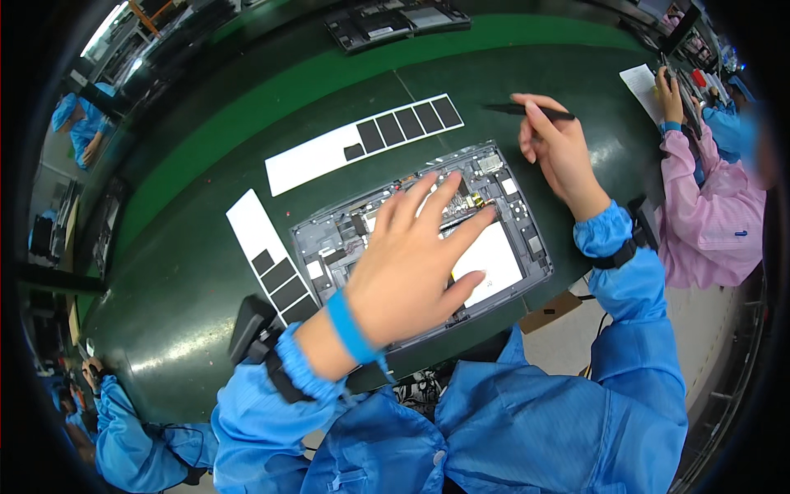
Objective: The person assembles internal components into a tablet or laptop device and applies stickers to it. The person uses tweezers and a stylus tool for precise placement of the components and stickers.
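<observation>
An opened laptop base [539, 262] with its inner parts exposed lies in front of me, slightly turned on the table. My left hand [403, 267] is spread over its middle, fingers apart, holding nothing; it hides much of the inside. Beside its thumb shows a white battery [500, 272]. To the right, above the table and past the laptop's far right corner, my right hand [559, 152] grips slim black tweezers [504, 108], tip pointing left. Behind the laptop rests a white backing sheet [309, 163] with several black rectangular pads. A second such sheet [251, 218] lies to its left.
The green table [181, 280] curves around me. Another opened laptop [395, 25] stands at the far edge. A person in pink [708, 206] works at the right near a white paper [640, 86]. Blue-sleeved people sit at the left; one blue sleeve [132, 436] is near.
</observation>
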A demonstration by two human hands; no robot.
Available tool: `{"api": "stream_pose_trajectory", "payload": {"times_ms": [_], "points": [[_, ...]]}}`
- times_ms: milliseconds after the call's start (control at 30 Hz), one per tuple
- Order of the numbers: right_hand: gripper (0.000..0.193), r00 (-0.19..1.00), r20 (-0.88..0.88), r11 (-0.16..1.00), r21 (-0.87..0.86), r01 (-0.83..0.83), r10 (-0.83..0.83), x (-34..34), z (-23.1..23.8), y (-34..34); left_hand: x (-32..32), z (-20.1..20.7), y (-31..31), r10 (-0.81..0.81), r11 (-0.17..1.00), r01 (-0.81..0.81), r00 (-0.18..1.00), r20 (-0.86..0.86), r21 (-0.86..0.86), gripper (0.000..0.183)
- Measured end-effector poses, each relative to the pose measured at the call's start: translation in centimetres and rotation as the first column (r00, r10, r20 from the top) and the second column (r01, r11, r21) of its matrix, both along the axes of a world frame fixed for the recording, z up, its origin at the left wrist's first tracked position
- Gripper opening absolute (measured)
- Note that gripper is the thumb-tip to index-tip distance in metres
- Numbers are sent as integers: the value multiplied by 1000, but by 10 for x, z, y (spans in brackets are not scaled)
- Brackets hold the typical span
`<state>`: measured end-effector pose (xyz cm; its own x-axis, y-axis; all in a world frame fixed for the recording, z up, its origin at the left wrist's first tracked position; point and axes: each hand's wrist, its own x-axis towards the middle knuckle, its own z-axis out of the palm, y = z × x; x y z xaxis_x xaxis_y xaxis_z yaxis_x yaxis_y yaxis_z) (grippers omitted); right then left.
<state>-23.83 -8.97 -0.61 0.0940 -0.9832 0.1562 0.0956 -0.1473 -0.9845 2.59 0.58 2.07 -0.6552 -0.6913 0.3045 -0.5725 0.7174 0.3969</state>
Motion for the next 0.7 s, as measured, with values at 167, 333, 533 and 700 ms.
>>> {"api": "stream_pose_trajectory", "payload": {"times_ms": [167,333,533,700], "points": [[35,872,-469,990,-80,116,-140,1,2,70,73,26,36,372,917,-362,928,-28,170,50],[41,719,-689,995,-52,82,-95,21,-3,104,93,-9,76,440,750,-303,892,-101,588,63],[43,975,-115,982,-56,183,-188,40,-2,93,87,-9,75,457,787,-30,699,-550,616,66],[43,976,207,984,177,32,-69,76,44,27,118,-3,30,375,924,-54,310,-874,377,57]]}}
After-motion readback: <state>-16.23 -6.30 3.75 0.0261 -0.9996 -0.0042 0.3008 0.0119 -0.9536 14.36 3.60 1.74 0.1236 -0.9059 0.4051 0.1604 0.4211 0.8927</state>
